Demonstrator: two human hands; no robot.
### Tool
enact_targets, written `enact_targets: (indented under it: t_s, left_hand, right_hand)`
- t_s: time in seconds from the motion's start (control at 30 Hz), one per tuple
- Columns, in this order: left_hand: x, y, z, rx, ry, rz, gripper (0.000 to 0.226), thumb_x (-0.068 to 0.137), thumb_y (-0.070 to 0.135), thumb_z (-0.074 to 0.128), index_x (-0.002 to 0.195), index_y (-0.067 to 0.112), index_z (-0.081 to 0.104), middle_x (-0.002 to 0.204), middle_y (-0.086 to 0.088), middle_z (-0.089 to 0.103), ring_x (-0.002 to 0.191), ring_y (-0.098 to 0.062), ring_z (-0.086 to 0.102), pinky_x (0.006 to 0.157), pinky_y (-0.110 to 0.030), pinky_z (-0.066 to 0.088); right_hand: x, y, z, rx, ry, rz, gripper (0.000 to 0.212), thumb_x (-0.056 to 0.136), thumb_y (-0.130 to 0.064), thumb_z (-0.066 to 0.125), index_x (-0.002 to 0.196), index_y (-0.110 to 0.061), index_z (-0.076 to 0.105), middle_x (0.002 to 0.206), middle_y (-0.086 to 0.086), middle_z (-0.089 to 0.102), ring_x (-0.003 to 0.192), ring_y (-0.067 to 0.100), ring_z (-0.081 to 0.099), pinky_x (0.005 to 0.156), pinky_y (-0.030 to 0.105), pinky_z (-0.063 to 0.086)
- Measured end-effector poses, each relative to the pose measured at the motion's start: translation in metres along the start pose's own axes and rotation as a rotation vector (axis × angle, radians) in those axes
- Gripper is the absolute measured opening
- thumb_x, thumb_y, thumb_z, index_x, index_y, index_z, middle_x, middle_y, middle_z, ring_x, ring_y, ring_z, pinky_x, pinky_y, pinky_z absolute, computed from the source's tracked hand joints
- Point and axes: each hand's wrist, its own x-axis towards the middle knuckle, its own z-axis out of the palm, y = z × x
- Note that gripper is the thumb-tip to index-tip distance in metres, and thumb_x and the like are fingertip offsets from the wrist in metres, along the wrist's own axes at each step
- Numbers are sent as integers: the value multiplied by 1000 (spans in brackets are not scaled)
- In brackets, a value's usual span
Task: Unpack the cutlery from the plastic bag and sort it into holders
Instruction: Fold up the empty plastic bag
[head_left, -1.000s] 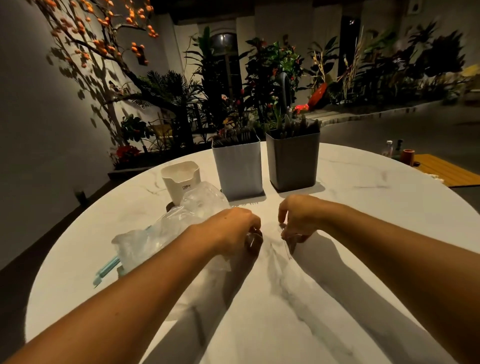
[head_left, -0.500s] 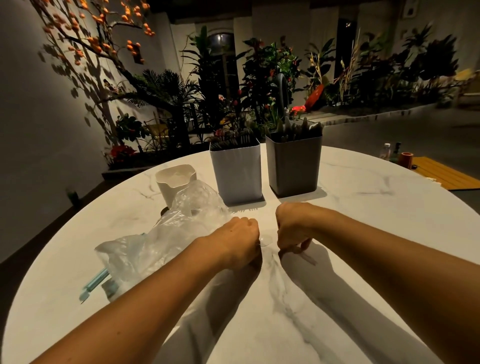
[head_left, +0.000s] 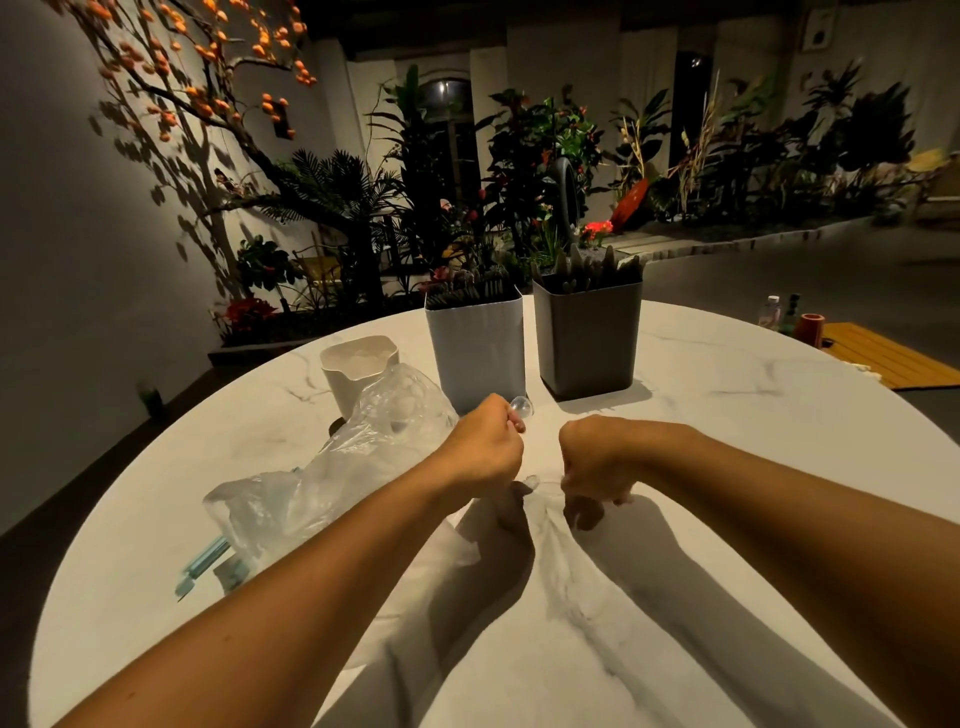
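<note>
My left hand (head_left: 485, 449) is closed around a clear plastic spoon (head_left: 520, 408), whose bowl sticks up just in front of the white holder (head_left: 477, 351). My right hand (head_left: 595, 460) is curled shut low on the table, pinching a small clear piece (head_left: 535, 482) that I cannot identify. The crumpled clear plastic bag (head_left: 337, 478) lies to the left of my left hand. The white holder is full of dark cutlery. To its right, the dark grey holder (head_left: 589, 340) has cutlery standing in it. A cream holder (head_left: 356, 371) stands behind the bag.
The round white marble table (head_left: 727, 415) carries everything. Pale blue packaging (head_left: 202, 564) pokes out under the bag near the left edge. Beyond the table at the right are a wooden surface (head_left: 883, 356), small bottles (head_left: 779, 312) and a red cup (head_left: 810, 328). Plants line the back.
My left hand has lifted away from the right hand and risen toward the white holder, with the clear spoon now showing above its fingers. The right hand stayed low on the table.
</note>
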Motion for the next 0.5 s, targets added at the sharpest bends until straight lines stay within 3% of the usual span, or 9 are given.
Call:
enact_targets:
  t_s: [0.1,0.2,0.33,0.5]
  left_hand:
    - [0,6,-8,-211,166,-119,28,108,23,33,110,9,57,104,-15,57,76,-16,46,72,-32,43]
    - [-5,9,-21,-376,106,-86,48,107,48,27,91,12,53,81,-8,51,67,-15,40,65,-31,38]
    - [-12,6,-36,-325,93,90,46,108,49,21,84,22,50,73,1,47,61,-10,44,59,-23,39]
    - [-10,2,-60,-240,142,160,52,109,44,18,82,21,56,76,-2,57,68,-12,51,60,-27,40]
  right_hand:
    - [-4,-3,-13,508,35,-79,21,100,-17,55,113,-2,64,96,10,66,81,19,65,73,26,57]
    - [-15,-12,-28,997,15,-235,15,99,-13,55,102,-4,67,91,10,66,80,18,66,69,28,60]
    - [-21,-28,-40,1156,67,-334,14,97,-7,56,99,-1,69,85,13,69,68,17,71,62,24,58]
    - [-20,-48,-48,1175,195,-371,9,93,-11,63,96,-4,67,84,13,71,66,17,73,57,21,56]
